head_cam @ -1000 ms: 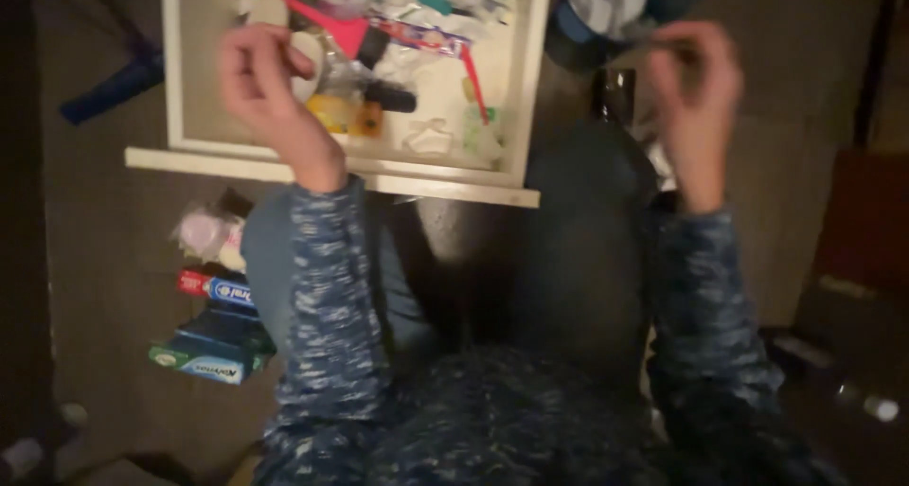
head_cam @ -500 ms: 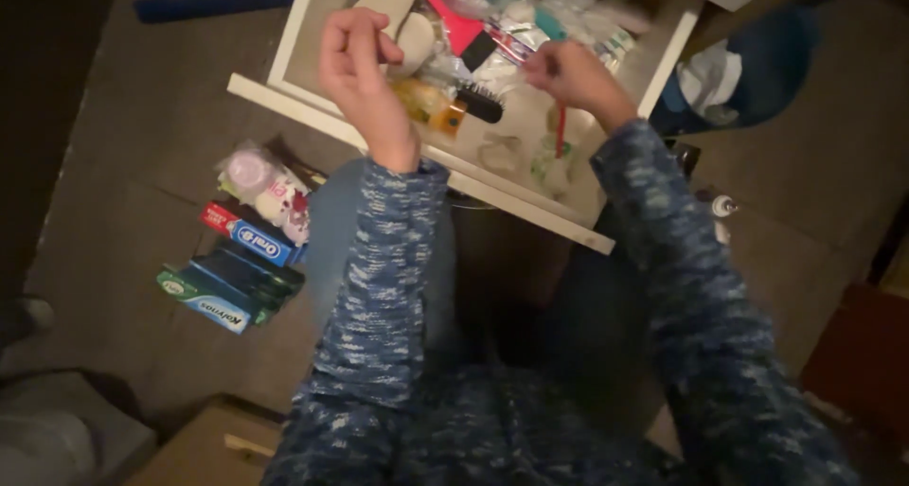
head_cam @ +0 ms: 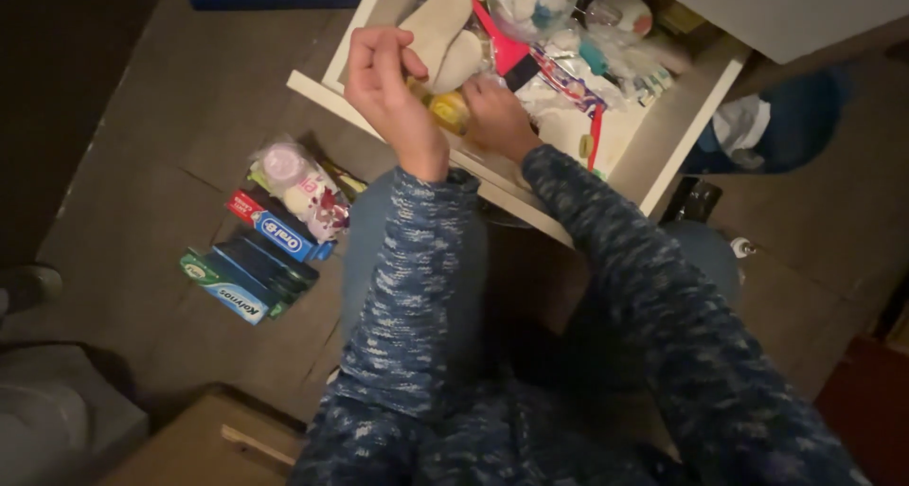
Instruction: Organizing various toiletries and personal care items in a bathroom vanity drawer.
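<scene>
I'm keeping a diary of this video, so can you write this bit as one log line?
left hand: raised over drawer, fingers curled | right hand: down in drawer at yellow item | floor: toothpaste boxes

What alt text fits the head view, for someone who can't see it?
Seen from above, a person in a blue knit sweater reaches both hands into an open white drawer crammed with toiletries; the right hand presses down beside a yellow item, and the left hand is raised, fingers curled. Boxed toothpastes and a small wrapped bundle lie on the floor.
</scene>
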